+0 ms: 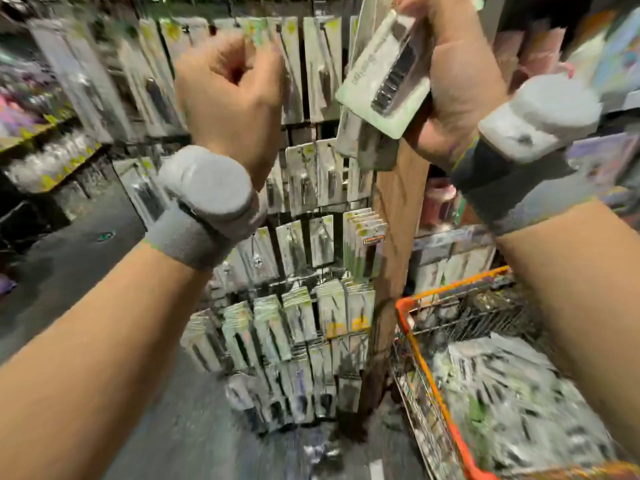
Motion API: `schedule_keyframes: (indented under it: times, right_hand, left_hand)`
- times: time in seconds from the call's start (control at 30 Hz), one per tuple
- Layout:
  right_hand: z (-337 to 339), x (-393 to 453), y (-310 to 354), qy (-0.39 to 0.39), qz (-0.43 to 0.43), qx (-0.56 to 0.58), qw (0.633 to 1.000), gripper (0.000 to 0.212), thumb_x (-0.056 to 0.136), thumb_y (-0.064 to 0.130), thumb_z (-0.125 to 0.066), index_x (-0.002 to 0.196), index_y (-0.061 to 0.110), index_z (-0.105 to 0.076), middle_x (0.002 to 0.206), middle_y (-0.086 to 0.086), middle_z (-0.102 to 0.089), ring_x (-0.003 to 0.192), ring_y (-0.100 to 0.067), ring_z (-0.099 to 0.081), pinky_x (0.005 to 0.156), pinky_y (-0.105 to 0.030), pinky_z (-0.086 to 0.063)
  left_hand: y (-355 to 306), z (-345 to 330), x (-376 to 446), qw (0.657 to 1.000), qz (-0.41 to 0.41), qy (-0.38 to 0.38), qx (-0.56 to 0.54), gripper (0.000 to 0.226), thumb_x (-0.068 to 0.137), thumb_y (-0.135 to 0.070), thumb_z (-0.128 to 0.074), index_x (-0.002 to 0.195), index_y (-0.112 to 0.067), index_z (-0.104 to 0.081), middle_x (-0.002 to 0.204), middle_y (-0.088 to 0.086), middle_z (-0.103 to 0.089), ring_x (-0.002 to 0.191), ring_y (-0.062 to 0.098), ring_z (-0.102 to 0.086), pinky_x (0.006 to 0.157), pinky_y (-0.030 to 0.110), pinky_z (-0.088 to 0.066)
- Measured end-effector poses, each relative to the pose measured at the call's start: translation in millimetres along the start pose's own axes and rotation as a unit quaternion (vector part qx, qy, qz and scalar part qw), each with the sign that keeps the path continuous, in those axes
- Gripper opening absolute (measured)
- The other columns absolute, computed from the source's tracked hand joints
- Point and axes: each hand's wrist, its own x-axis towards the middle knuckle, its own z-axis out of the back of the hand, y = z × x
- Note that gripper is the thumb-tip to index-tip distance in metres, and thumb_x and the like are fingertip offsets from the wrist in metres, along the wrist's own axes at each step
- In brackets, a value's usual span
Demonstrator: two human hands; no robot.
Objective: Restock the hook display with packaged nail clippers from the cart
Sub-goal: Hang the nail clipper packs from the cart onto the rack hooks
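The nail clipper packs point(382, 76) are gripped in my right hand point(457, 81), raised at the top of the hook display point(311, 202). My left hand point(228, 95) is curled closed beside them; what it holds, I cannot tell. Most hooks look full, yet the cart point(433, 386) holds many more packs.

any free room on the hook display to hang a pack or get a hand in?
Little. The hook display is crowded: its lower rows hold thick stacks. The thinnest spot is the dark gap below the top row, left of the packaged nail clippers in the right hand. The left hand is fisted at the top row. The cart is heaped with packs.
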Motion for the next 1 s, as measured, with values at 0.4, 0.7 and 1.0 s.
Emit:
schedule_keyframes:
  times: [0.4,0.7,1.0]
  right_hand:
    - [60,-129,-83,-0.062,-0.112,-0.081,0.989,0.029,0.051,0.031,-0.069,0.071,0.016,-0.053,0.070,-0.004,-0.047,0.069,-0.021,-0.048,0.070,-0.037,-0.045]
    - [120,-215,-181,-0.176,-0.200,-0.143,0.953,0.024,0.072,0.024,-0.066,0.052,0.020,-0.052,0.049,0.002,-0.043,0.046,-0.014,-0.045,0.050,-0.026,-0.041]
    - [210,-336,-332,-0.282,-0.300,-0.291,0.863,0.021,0.074,0.031,-0.069,0.076,0.011,-0.066,0.059,-0.002,-0.046,0.047,-0.017,-0.045,0.045,-0.021,-0.038]
  left_hand:
    - [26,51,-165,0.988,0.111,0.077,0.081,0.042,0.075,-0.006,-0.049,0.053,-0.026,-0.019,0.042,-0.010,-0.023,0.046,0.002,-0.019,0.049,0.019,-0.016]
    - [80,49,-300,0.959,0.185,0.157,0.143,0.041,0.075,-0.013,-0.049,0.049,-0.022,-0.017,0.046,-0.002,-0.018,0.052,0.016,-0.020,0.051,0.030,-0.019]
    - [182,64,-493,0.875,0.272,0.323,0.237,0.042,0.078,-0.028,-0.049,0.050,-0.016,-0.019,0.045,0.001,-0.023,0.055,0.023,-0.031,0.057,0.037,-0.031]
